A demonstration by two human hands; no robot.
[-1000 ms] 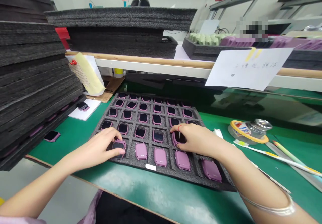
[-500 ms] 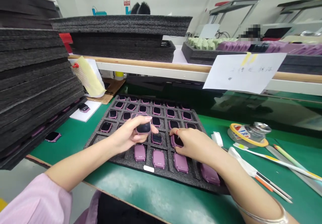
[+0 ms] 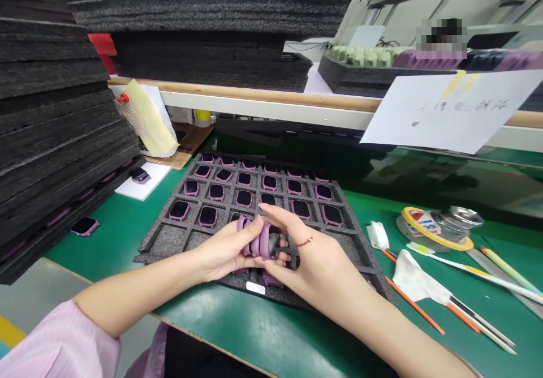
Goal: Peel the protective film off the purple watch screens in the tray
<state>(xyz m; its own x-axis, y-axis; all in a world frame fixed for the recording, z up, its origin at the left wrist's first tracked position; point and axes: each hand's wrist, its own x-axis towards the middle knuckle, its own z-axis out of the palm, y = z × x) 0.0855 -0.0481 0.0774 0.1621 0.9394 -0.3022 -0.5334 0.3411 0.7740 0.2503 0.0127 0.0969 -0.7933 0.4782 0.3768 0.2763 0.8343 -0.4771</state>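
You've got the pink watches [image 3: 259,241] held on edge, both hands closed around them, left hand [image 3: 223,252] and right hand [image 3: 307,262] on either end, right over the foam tray [image 3: 148,250].

Stacked black foam sheets [image 3: 55,84] are rising along the left side of the green worktop [image 3: 271,333], and further sheets are resting on a shelf with a wooden rail [image 3: 254,96]. A white paper notice [image 3: 453,112] is hanging from that rail, fixed with yellow tape strips. At right, a yellow-rimmed tape roll [image 3: 436,236] is lying just beside a metal tin [image 3: 460,223], while a white cloth [image 3: 416,279] is lying beside orange-shafted sticks [image 3: 413,304] and a long white-and-yellow stick [image 3: 475,270].
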